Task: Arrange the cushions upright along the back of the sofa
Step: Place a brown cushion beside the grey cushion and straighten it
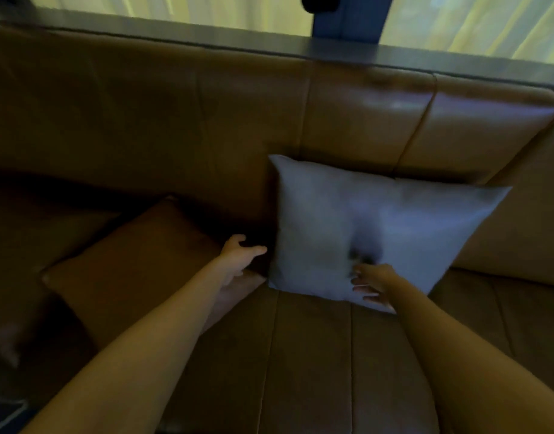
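A grey-blue cushion (376,220) leans upright against the back of the brown leather sofa (206,120), right of centre. My right hand (371,285) is spread flat on its lower front face, fingers apart, holding nothing. My left hand (241,255) hovers just left of the cushion's left edge, fingers loosely curled and empty. A brown cushion (134,264) lies flat on the seat to the left, under my left forearm.
A dark ledge (300,50) runs along the top of the sofa back, with pale curtains (476,20) and a dark pillar behind it. The right armrest (538,198) rises beside the grey cushion. Seat panels (316,371) stretch in front.
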